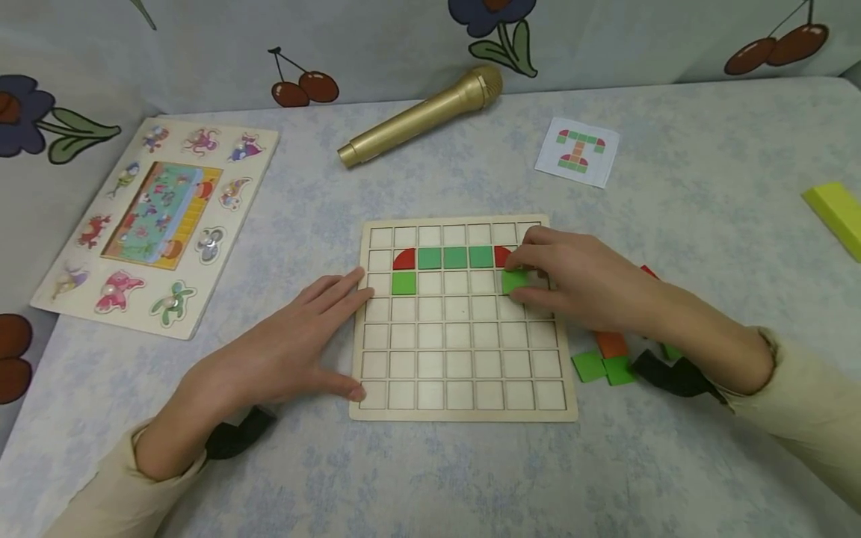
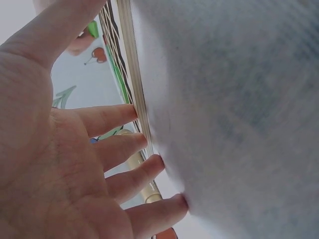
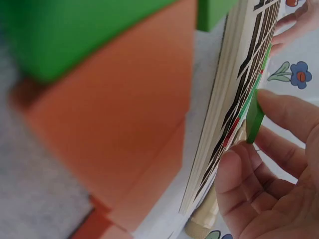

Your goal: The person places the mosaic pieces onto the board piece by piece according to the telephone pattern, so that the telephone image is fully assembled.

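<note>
A wooden grid board (image 1: 430, 365) lies flat on the table. Its second row holds a red quarter-round tile (image 1: 404, 260) at each end and three green tiles (image 1: 455, 258) between them. One light green square (image 1: 403, 284) sits below the left red piece. My right hand (image 1: 585, 276) pinches another green square tile (image 3: 255, 119) between thumb and fingers, above the cell under the right red piece. Along the board's left edge, my left hand (image 1: 282, 344) touches the frame with straight fingers and thumb spread.
Loose green tiles (image 1: 589, 366) and an orange tile (image 1: 612, 344) lie right of the board, partly under my right forearm. Behind stand out a gold microphone (image 1: 424, 119) and a pattern card (image 1: 578, 152). A picture puzzle (image 1: 161, 217) lies left, a yellow block (image 1: 834, 217) far right.
</note>
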A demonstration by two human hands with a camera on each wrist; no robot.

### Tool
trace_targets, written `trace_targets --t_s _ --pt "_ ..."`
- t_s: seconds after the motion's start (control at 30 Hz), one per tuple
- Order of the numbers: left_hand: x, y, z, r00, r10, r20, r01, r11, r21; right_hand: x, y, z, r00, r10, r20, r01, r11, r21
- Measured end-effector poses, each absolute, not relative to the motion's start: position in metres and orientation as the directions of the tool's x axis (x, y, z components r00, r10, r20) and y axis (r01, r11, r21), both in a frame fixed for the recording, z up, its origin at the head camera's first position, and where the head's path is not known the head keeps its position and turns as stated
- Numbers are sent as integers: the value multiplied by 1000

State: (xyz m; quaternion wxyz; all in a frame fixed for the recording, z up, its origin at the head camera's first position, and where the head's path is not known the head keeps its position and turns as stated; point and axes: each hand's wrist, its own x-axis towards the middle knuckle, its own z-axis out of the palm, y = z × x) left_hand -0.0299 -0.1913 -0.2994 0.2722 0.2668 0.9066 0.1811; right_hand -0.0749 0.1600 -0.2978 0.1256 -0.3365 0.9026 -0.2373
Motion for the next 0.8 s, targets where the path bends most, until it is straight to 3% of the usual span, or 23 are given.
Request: trace_targets --t_s 0.8 --pt "-29 -191 -298 -715 579 -391 381 793 476 -76 157 -300 -767 -631 -117 -490 693 -529"
